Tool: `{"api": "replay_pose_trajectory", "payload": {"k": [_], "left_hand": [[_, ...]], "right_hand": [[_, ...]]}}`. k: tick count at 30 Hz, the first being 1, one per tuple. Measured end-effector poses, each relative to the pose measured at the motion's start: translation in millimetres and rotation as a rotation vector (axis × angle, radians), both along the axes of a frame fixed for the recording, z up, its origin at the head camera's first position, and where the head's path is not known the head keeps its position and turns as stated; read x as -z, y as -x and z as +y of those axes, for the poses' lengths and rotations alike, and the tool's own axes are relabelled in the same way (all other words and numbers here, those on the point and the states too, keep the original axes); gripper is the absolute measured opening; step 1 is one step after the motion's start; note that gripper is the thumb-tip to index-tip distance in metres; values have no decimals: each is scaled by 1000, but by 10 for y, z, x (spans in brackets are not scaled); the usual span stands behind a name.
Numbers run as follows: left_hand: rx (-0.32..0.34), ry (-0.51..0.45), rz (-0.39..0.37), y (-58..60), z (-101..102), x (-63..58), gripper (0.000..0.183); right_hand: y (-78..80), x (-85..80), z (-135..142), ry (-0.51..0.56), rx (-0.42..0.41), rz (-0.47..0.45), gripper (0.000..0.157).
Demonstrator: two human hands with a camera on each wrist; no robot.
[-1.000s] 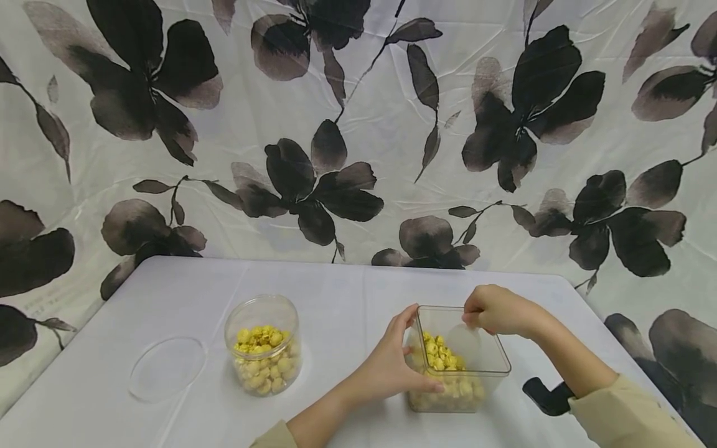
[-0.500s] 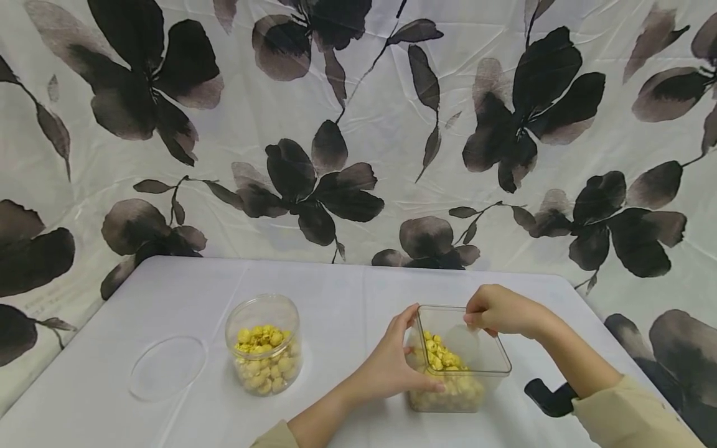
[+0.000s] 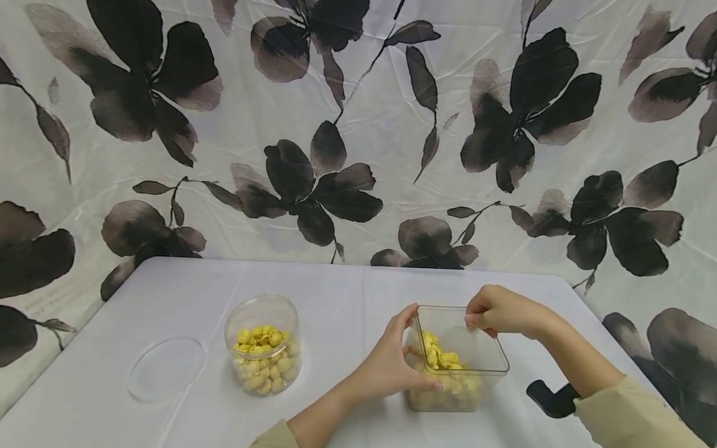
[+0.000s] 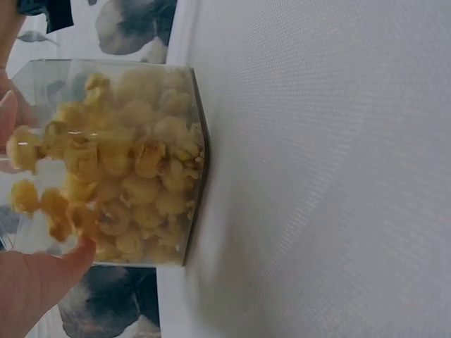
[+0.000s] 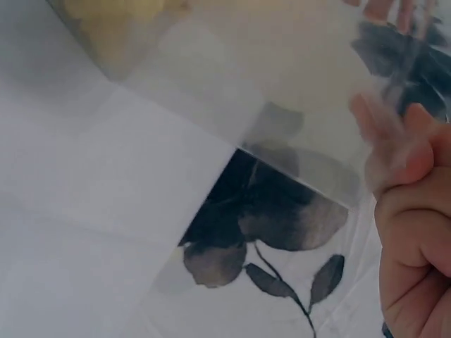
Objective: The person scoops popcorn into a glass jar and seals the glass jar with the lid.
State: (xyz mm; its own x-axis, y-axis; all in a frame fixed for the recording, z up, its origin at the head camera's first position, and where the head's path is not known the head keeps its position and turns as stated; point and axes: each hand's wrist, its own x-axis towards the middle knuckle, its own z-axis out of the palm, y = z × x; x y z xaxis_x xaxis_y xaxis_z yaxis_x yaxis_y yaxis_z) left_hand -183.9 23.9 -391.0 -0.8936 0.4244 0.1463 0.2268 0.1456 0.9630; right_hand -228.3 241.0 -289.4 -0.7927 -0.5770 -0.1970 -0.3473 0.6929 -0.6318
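Yellow popcorn (image 3: 442, 361) fills the lower part of a clear square container (image 3: 482, 373) without a lid on it. The left hand (image 3: 386, 364) grips the container's near left side, fingers spread behind it and thumb on the front wall. Its thumb (image 4: 81, 257) presses the wall in the left wrist view. The right hand (image 3: 504, 313), fingers curled, pinches something clear at the far right rim; whether a separate clear thing or the rim itself is hard to see. A pale round patch (image 3: 462, 342) shows below those fingers, inside the container.
A clear round jar (image 3: 263, 373) part full of popcorn stands to the left. Further left, a clear round lid (image 3: 168, 368) lies flat on the white table (image 3: 330, 323). A floral cloth (image 3: 313, 180) hangs behind. A black device (image 3: 551, 398) is at the right wrist.
The popcorn inside the square container has shifted and bunched toward the left wall. Both hands hold nearly the same places; the right hand has moved very slightly to the right.
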Motion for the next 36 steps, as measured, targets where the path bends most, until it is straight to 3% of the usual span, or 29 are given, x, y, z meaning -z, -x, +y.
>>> {"api": "replay_pose_trajectory", "payload": {"k": [8,18,27,36], "left_hand": [[2,-5,-3,-20,11,22,113],[-8,4,-3,-26,10,4,114],[-2,-2,-14,-4,21,33,114],[-5,6,3,12,24,7,115]], "right_hand": [[-61,58,46,55,61,-75,25],[-184,120,-47,89,52,-60,31],[-216,106,-27,145,135,-144,26],[-305,125,40,202,113,-202,28]]}}
